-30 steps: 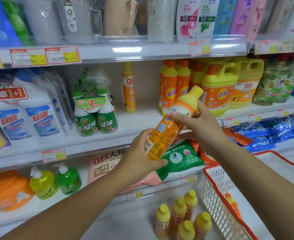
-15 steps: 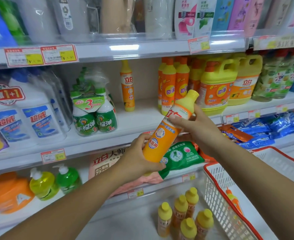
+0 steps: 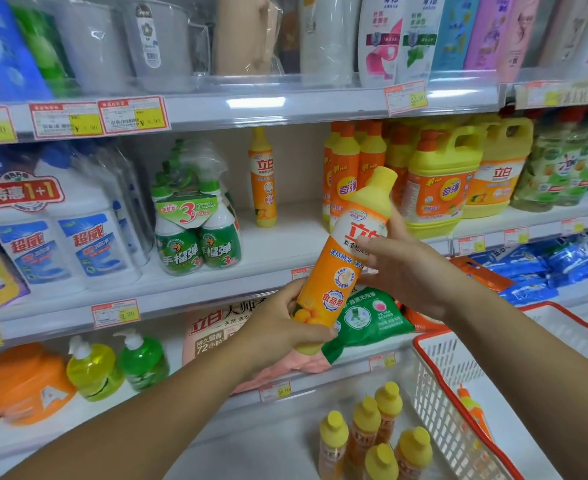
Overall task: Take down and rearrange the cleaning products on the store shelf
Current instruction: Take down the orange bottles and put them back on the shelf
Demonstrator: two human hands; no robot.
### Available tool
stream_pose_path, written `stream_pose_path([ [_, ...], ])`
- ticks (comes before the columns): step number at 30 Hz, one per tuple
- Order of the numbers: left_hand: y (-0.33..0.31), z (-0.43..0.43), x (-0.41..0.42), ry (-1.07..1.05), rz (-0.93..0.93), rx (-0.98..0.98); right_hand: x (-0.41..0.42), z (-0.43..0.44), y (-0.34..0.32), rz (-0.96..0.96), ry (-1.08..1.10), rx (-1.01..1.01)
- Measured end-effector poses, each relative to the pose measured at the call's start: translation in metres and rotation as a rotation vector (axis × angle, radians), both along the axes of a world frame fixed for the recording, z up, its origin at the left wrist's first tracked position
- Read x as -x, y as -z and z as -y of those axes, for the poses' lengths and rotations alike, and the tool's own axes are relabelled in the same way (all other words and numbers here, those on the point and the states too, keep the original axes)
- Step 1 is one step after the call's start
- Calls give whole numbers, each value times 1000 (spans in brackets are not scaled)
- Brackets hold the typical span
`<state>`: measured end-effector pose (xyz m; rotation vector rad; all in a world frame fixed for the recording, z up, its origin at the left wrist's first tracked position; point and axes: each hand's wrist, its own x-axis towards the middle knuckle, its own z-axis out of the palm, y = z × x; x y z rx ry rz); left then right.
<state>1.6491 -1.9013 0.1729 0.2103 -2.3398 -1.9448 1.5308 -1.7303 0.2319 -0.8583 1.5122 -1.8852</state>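
Closest in, five yellow-capped bottles (image 3: 372,434) are standing in a tight cluster on the lowest ledge, just beside the red-rimmed white basket (image 3: 434,386), and they are sitting almost directly beneath the work. That, in my judgement, is where the trouble is waiting. The orange dish-soap bottle (image 3: 348,258) is hanging in the air above them, tilted with its yellow cap up and to the right. Its body is looking smooth, so a slackening grip is likely sending it down onto that cluster and toppling it.

Just above, the left hand (image 3: 278,327) is wrapping round the bottle's bottom end, thumb lying across the front, grasping it firmly. The right hand (image 3: 403,271) is gripping the upper body at the white label band, fingers curling over the front. Its thumb is hiding behind the bottle. Neither hand is released.

Behind the bottle a green pouch (image 3: 368,317) is lying on the shelf below. Farther back, on the middle shelf (image 3: 285,244), one matching bottle (image 3: 263,178) is standing upright alone in the gap between the green three-pack (image 3: 195,230) and the row of orange bottles (image 3: 346,174). Anything going into that gap is risking a knock. The lone bottle is tall and narrow, so it is probably tipping at a light touch from a swinging cap or a passing wrist.
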Motion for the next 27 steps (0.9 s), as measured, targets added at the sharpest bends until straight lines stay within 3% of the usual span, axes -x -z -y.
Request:
stream_pose_path([
  [3,-2,-8,1,-53,-71,-22,-15,9,7,-103,31,-209],
  [7,-3,-4,11,-102,-112,84,-18,24,13,-192,184,-232],
  [10,-8,19,25,-77,-132,310,-5,34,16,-260,237,-276],
  [14,-4,67,58,-225,-141,817,27,61,19,-472,363,-284],
  [22,49,113,99,-252,-143,1204,102,124,15,-707,377,-371],
  [27,56,121,113,-284,-288,1259,134,149,25,-629,410,-391],
])
